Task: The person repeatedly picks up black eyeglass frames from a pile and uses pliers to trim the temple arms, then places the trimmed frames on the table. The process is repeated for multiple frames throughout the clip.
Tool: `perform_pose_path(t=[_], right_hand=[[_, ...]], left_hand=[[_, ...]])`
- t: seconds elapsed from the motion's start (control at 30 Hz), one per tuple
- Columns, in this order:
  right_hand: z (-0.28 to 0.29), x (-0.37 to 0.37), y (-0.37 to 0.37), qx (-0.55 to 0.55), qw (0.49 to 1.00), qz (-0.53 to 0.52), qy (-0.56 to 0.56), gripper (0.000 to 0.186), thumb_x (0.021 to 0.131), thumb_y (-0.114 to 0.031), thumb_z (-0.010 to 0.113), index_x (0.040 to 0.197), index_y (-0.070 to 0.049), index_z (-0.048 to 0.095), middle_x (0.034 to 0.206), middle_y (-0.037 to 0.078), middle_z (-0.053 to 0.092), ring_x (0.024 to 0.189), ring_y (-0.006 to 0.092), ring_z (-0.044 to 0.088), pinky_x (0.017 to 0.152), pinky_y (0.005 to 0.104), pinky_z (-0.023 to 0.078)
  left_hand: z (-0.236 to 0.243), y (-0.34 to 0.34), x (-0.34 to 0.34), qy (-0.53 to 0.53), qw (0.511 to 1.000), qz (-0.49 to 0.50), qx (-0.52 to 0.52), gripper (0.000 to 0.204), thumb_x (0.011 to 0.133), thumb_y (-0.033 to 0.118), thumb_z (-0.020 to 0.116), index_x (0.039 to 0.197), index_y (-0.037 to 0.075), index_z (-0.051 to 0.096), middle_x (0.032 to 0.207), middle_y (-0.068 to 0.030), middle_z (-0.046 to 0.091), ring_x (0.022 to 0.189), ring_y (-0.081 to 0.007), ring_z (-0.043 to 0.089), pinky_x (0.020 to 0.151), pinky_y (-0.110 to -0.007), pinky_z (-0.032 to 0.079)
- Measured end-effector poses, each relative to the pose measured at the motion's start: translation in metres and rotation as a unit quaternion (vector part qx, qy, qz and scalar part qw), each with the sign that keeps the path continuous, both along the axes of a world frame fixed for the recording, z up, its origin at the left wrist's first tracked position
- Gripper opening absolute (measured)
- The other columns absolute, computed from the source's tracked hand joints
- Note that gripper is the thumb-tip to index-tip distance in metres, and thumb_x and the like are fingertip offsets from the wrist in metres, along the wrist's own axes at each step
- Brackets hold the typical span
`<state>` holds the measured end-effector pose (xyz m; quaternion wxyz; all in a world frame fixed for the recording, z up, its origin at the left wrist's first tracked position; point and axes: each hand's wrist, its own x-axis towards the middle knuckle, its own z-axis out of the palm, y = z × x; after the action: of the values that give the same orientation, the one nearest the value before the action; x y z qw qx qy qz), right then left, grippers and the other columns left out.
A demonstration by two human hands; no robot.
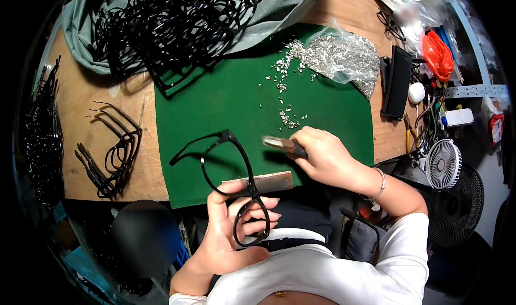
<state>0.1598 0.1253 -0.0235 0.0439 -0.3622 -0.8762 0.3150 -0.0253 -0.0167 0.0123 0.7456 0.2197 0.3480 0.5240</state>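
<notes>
Black glasses frame (252, 189) is resting in the left hand (221, 243), over the green mat's (209, 100) near edge, half-curled fingers holding its near rim. Right hand (328, 160) is gripping pliers (279, 143), their nose standing apart from the frame. Metal bits (289, 123) are lying loose near a clear bag (344, 57). Apparently this frame is midway; big pile (177, 30) probably awaiting work; small group (110, 186) at left possibly finished, unconfirmed.
</notes>
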Motion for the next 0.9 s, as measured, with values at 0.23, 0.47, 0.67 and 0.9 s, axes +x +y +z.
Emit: perform_pose_path(t=[0.23, 0.47, 0.67, 0.9], right_hand=[[0.013, -0.005, -0.007, -0.022, 1.000, 0.005, 0.012, 0.017, 0.069, -0.003, 0.059, 0.082, 0.000, 0.049, 0.076, 0.014, 0.052, 0.072, 0.0320, 0.052, 0.063, 0.0380, 0.042], [0.042, -0.035, -0.042, -0.192, 0.930, -0.127, 0.288, 0.012, 0.075, -0.004, 0.061, 0.081, 0.000, 0.051, 0.072, 0.009, 0.051, 0.061, 0.0176, 0.052, 0.055, 0.0279, 0.043], [0.037, -0.041, -0.045, -0.500, 0.763, -0.211, 0.352, 0.018, 0.083, -0.015, 0.057, 0.086, -0.003, 0.045, 0.066, 0.000, 0.050, 0.049, 0.0037, 0.045, 0.040, 0.0169, 0.037], [0.057, -0.040, -0.031, -0.641, 0.687, -0.197, 0.280, 0.018, 0.083, -0.020, 0.058, 0.084, -0.005, 0.048, 0.064, -0.001, 0.049, 0.053, 0.0036, 0.044, 0.047, 0.0170, 0.036]], left_hand=[[-0.006, -0.008, 0.020, 0.154, 0.986, 0.055, -0.039, 0.011, 0.088, 0.010, 0.045, 0.092, 0.000, 0.041, 0.099, -0.0171, 0.052, 0.076, -0.0136, 0.057, 0.072, -0.026, 0.046], [-0.013, -0.005, 0.048, 0.198, 0.964, 0.166, 0.068, 0.051, 0.080, -0.009, 0.050, 0.123, -0.005, 0.025, 0.103, -0.0168, 0.051, 0.085, -0.0181, 0.058, 0.074, -0.026, 0.047], [-0.010, -0.001, 0.048, 0.229, 0.959, 0.149, 0.081, 0.051, 0.079, -0.009, 0.049, 0.123, -0.004, 0.024, 0.100, -0.0156, 0.051, 0.082, -0.0163, 0.057, 0.075, -0.027, 0.048], [0.008, -0.002, 0.022, 0.037, 0.998, 0.042, -0.028, 0.054, 0.077, -0.013, 0.046, 0.124, 0.002, 0.022, 0.099, -0.0184, 0.052, 0.078, -0.0186, 0.060, 0.071, -0.029, 0.051]])
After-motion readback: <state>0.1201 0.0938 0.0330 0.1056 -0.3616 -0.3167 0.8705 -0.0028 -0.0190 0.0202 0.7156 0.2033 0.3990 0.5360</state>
